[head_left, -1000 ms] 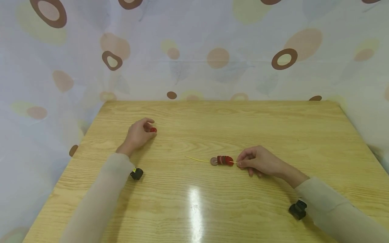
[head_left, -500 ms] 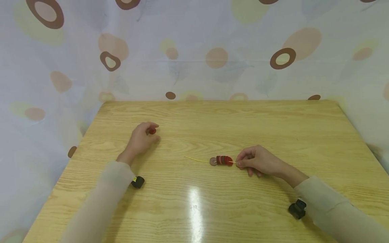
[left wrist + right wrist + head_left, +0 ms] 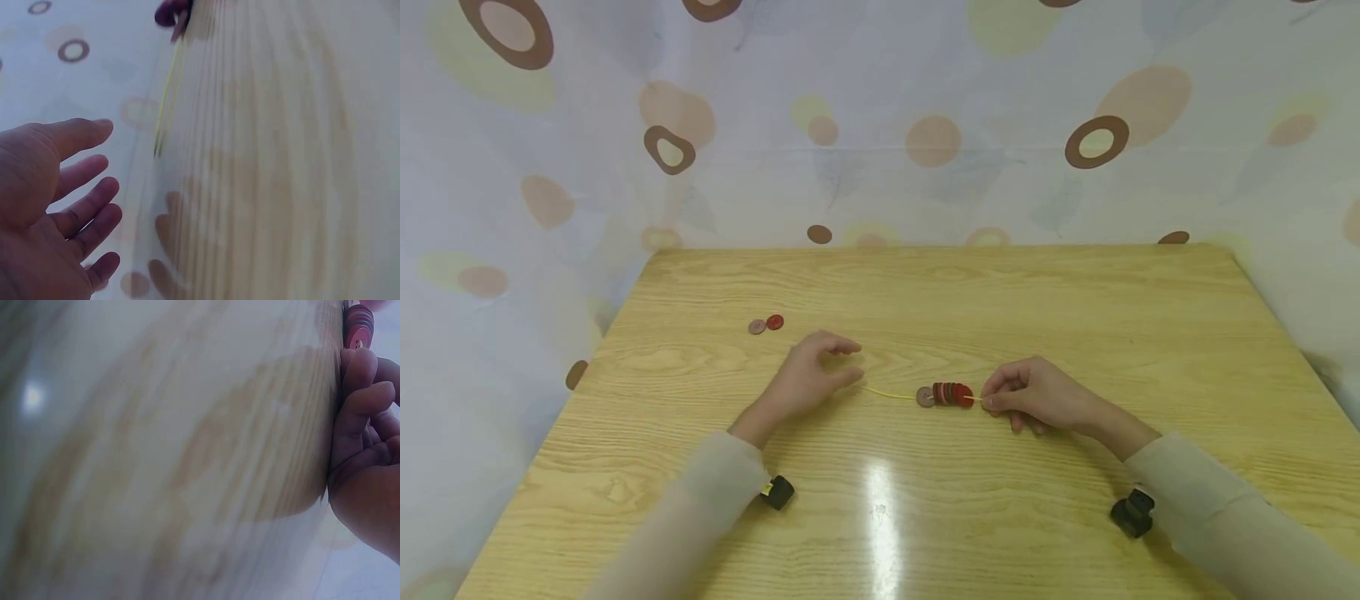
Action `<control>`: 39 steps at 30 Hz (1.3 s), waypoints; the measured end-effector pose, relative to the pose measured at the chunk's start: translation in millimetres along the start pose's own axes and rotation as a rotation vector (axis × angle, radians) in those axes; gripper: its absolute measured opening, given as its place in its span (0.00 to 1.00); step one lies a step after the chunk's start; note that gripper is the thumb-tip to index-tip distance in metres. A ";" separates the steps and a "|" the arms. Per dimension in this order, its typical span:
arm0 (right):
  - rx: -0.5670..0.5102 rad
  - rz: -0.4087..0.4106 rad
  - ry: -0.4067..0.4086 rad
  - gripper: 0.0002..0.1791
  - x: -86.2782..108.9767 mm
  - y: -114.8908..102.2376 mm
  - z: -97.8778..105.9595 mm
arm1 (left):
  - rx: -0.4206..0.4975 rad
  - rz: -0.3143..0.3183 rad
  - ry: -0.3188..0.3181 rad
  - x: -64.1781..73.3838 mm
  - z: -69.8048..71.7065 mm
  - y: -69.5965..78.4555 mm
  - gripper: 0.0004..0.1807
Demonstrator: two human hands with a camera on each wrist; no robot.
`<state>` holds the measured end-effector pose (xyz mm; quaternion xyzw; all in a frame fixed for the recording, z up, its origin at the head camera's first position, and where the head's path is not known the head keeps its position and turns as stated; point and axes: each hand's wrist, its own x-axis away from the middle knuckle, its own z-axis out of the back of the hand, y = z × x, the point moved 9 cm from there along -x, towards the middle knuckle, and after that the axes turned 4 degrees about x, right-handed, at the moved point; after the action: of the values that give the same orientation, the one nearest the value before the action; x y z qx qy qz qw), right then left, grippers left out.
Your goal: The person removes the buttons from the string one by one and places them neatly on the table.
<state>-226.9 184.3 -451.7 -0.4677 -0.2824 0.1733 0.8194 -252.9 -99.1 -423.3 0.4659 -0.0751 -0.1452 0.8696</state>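
My right hand (image 3: 1037, 393) pinches the right end of a yellow string (image 3: 889, 394) between thumb and index finger. Threaded on that string is a row of red and dark buttons (image 3: 952, 394), with a brownish button (image 3: 925, 397) lying flatter at its left end. My left hand (image 3: 815, 372) holds nothing; thumb and fingers are parted near the string's loose left end. In the left wrist view the left hand (image 3: 62, 194) shows spread fingers, the string's tip a short way off. The right wrist view catches red buttons (image 3: 359, 331) just past the right fingertips.
A loose pinkish-brown button (image 3: 757, 327) and a red button (image 3: 775, 322) lie side by side on the wooden table (image 3: 1037, 300) at the back left. A patterned cloth (image 3: 880, 125) hangs behind the table. Each wrist bears a small black camera (image 3: 777, 492).
My left hand has left the red button beside the pinkish-brown one and moved right and toward me, to the string's left end. The right hand keeps its place and its pinch.
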 end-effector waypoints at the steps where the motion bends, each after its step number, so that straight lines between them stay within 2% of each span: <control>1: 0.000 -0.001 0.000 0.10 -0.1 0.0 0.1 | -0.002 -0.013 -0.021 0.5 -6.3 4.4 0.20; 8: 0.007 -0.004 0.006 0.10 0.4 0.3 1.0 | -0.018 -0.107 -0.134 -0.6 -42.3 27.7 0.22; 11: 0.008 -0.004 0.008 0.10 0.9 0.2 1.3 | -0.065 -0.142 -0.167 -3.0 -54.9 34.6 0.23; 18: 0.008 -0.007 0.013 0.10 1.0 1.2 1.7 | -0.219 -0.158 -0.221 -7.6 -77.7 42.0 0.23; 23: 0.009 -0.009 0.013 0.10 0.9 1.6 1.8 | -0.260 -0.164 -0.201 -8.8 -81.9 47.6 0.19; 27: 0.001 -0.007 0.008 0.11 0.8 1.1 1.6 | -0.256 -0.177 -0.181 -10.7 -83.1 49.8 0.12; 32: 0.001 0.000 0.002 0.11 0.7 0.3 1.7 | -0.192 -0.159 -0.167 -13.3 -82.5 49.0 0.09; 39: -0.008 0.000 -0.003 0.10 -0.3 -0.3 1.3 | -0.119 -0.140 -0.145 -16.0 -81.3 50.4 0.12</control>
<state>-228.0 184.9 -450.9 -0.4708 -0.2844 0.1731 0.8170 -237.2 -3.5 -426.3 0.4060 -0.0961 -0.2431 0.8757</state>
